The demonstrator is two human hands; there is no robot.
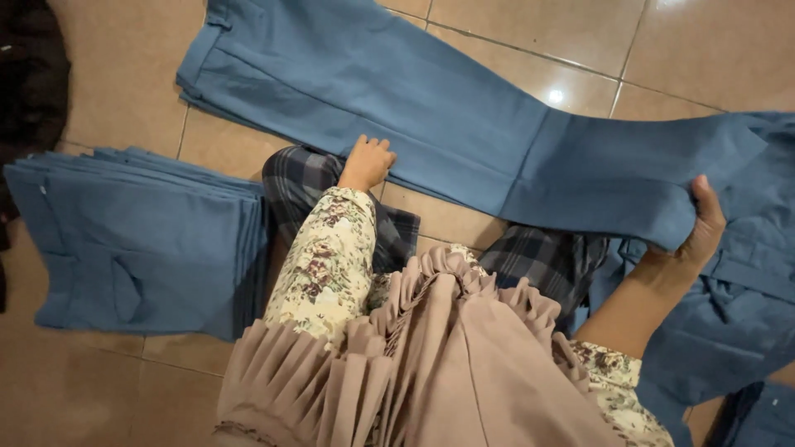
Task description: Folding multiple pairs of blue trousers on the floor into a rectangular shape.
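Observation:
A pair of blue trousers point(431, 108) lies stretched across the tiled floor in front of me, its right part folded back over itself. My left hand point(366, 162) rests knuckles-down on the trousers' near edge, fingers curled. My right hand point(704, 228) grips the folded waist end of the same trousers at the right, thumb on top of the cloth. Both arms wear floral sleeves.
A neat stack of folded blue trousers point(141, 240) sits at my left. A loose heap of blue garments point(737, 314) lies at my right. My knees in dark plaid cloth point(306, 186) and a pleated beige scarf point(431, 364) fill the foreground. Something dark point(29, 74) sits far left.

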